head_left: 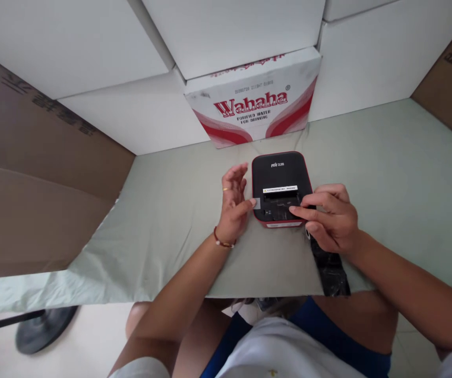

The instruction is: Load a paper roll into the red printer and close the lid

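Black-topped, red-sided plastic printer (pixel 282 173), long axis straight ahead, bang between open left hand (pixel 234 205) and half-curled right hand (pixel 334 218) at its near corner, grip there unclear!

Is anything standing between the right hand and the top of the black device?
Nothing visible: the right hand apparently has a fingertip on the black device. The left hand is at the opposite edge.

Soft light is washing over the bare left hand (pixel 232 207), leaving faint shadows on the pale green cloth (pixel 171 210) beside it; glare is catching the glossy black plastic strip (pixel 331 269) on the bare right hand's (pixel 334 218) near side, and distortion is stretching the brown cardboard panel (pixel 29 205) well left of both.
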Demonstrator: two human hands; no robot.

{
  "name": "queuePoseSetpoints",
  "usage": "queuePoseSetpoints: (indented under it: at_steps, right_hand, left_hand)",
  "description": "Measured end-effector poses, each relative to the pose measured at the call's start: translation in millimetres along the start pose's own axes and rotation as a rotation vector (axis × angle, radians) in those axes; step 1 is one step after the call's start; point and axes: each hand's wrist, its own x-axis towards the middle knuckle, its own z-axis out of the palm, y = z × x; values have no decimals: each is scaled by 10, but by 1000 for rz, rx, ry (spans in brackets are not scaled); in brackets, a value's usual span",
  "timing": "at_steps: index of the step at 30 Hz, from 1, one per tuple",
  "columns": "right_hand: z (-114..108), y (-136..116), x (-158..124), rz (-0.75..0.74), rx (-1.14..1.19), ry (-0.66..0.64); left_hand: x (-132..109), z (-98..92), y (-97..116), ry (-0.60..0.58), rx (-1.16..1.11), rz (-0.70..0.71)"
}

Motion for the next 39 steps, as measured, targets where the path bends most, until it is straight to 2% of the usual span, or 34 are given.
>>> queuePoseSetpoints:
  at_steps: [4, 8, 14, 18, 22, 25, 27, 29, 32, 36, 37, 39]
  right_hand:
    - [-22, 10, 1, -10, 63, -36]
    - [-43, 5, -3, 8, 76, -61]
    - [-61, -13, 9, 10, 33, -75]
    - [-79, -11, 38, -25, 12, -74]
    - [-96, -1, 51, -94, 0, -77]
    - [-160, -13, 123, -79, 21, -122]
    - [-227, -34, 255, -23, 82, -190]
    - [-281, -57, 459, 103, 126, -275]
    - [-245, -58, 832, 334, 1, -430]
    - [52, 21, 1236, 445, -431, -899]
    - [145, 46, 1299, 458, -512, -988]
    - [319, 93, 1370, 485, -594, -1068]
  left_hand:
    - [171, -139, 1, -196, -1, -204]
    - [200, -98, -43, -315, -12, -227]
    - [80, 6, -119, -249, 4, -162]
    - [85, -2, -168, -266, -1, -158]
    - [119, -20, -259, -275, -25, -94]
    - [125, -38, -325, -261, -22, -93]
    - [122, -47, -353, -258, -29, -106]
    - [121, -49, -366, -263, -56, -120]
    - [131, -46, -372, -274, -103, -131]
    - [161, -44, -388, -287, -156, -140]
    - [169, -42, -396, -286, -166, -139]
    - [182, -36, -415, -287, -176, -132]
